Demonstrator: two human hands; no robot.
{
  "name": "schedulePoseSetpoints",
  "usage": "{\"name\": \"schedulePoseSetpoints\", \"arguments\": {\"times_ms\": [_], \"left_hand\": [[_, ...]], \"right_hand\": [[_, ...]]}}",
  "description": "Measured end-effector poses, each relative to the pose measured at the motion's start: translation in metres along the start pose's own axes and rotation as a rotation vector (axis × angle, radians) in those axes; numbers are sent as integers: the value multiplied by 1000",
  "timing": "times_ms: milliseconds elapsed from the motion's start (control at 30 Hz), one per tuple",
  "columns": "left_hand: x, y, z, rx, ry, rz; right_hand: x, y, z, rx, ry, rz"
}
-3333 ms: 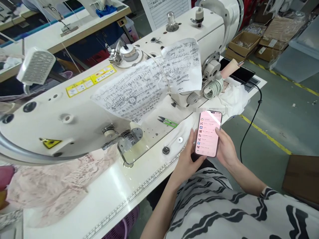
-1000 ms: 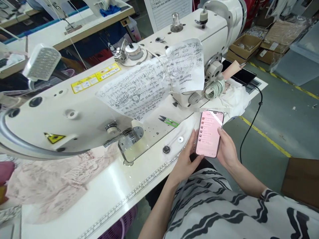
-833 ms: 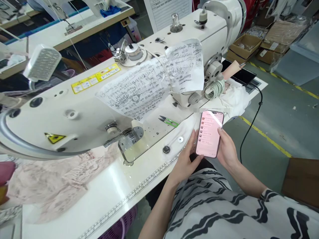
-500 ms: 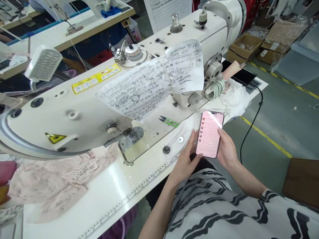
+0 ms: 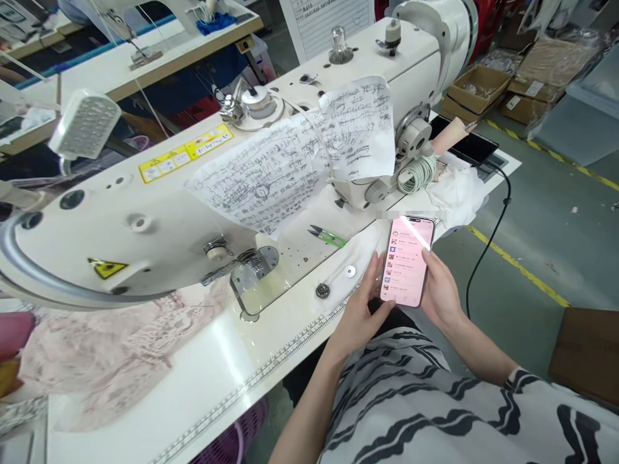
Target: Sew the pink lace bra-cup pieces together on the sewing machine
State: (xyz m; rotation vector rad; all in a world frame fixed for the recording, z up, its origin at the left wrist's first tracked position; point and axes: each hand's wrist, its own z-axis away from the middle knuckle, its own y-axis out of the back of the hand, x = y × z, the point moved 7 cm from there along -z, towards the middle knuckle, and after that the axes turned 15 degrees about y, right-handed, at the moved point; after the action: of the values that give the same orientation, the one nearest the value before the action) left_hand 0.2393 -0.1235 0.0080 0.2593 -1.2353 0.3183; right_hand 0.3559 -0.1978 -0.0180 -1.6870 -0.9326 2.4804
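Observation:
A phone with a pink lit screen is held upright at the table's front edge. My left hand wraps its left side and bottom, and my right hand grips its right side with the thumb on the edge. A white sewing machine fills the table, with handwritten paper sheets draped over its arm. Green thread snips lie on the machine bed just left of the phone.
Pink lace fabric lies under the needle end at left. White cloth and a black cable sit at the table's right end. Cardboard boxes stand on the floor behind. A ruler strip runs along the table edge.
The phone screen has switched from a message view to a list with small icons. Both hands and the phone stay in about the same place.

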Motion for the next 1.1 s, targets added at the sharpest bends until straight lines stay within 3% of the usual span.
{"name": "schedulePoseSetpoints", "arguments": {"times_ms": [267, 633, 867, 1100], "left_hand": [[0, -1, -1, 13, 4, -13], [-6, -5, -2, 168, 10, -91], [-5, -4, -2, 135, -4, 0], [-4, -4, -2, 115, -16, -2]], "right_hand": [[1, 1, 0, -8, -7, 1], [-1, -1, 1, -42, 7, -11], [-2, -4, 2, -183, 24, 41], [-3, -1, 1, -171, 21, 52]]}}
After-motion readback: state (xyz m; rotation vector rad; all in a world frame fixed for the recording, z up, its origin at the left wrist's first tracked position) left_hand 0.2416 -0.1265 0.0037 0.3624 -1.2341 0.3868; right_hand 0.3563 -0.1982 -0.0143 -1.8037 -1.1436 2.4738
